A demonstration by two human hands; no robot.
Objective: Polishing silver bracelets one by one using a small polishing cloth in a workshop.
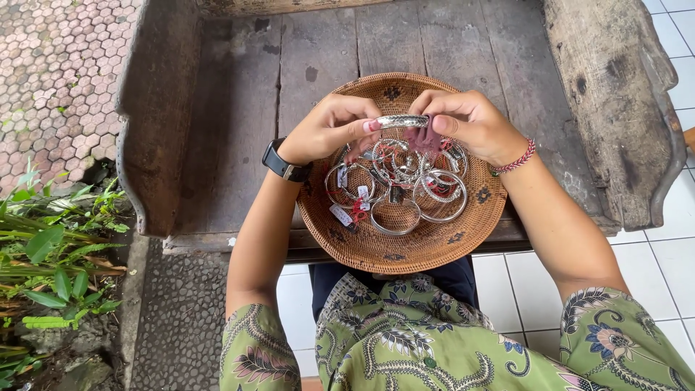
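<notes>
Green patterned sleeves (405, 347) fill the bottom edge, closest to view, with both bare forearms reaching forward from them. Left hand (329, 130), with a black watch (279, 161) on its wrist, and right hand (470, 123), with a red braided wristband (517, 159), meet fingertip to fingertip, each pinching one end of a silver bangle (402, 121) held level between them. A dark pink cloth (427, 140) seems tucked under the right fingers, against the bangle. Directly beneath both hands sits a round woven basket (369, 246) on the weathered wooden tabletop (239, 108), holding a heap of silver bangles (405, 188), several with small tags. Judging by this, one bangle is in hand and many remain in the basket.
</notes>
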